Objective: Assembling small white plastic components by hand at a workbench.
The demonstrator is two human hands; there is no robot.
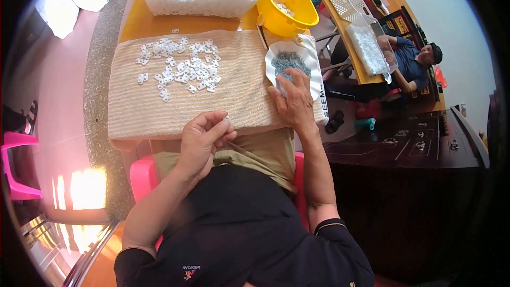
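- My left hand [203, 141] hangs just over the near edge of the cloth, its thumb and forefinger pinched on a tiny whitish piece [229, 120], the other fingers curled under, the forearm slanting in from the lower left.
- My right hand [295, 101] lies palm down with fingers bent into a heap of small grey parts [289, 59]; whether they grip any I cannot tell. That forearm runs nearly straight up to it.
- Beneath those fingers, a white dish with a wavy rim [272, 56] holds the heap.
- Between and beyond both hands spreads a cream-and-tan striped cloth [239, 74].
- Ahead of my left hand, small white plastic tiles with holes [194, 72] lie scattered on it.
- Farther ahead, on the yellow-brown tabletop [133, 26], stand a clear plastic bin full of white pieces [196, 8] and, beyond my right hand, a round yellow plastic basin [281, 24].
- Well right of my right hand, a co-worker [409, 64] sits at another table [366, 77].
- Far left of my left hand, sunlight falls on the pinkish floor [69, 127].
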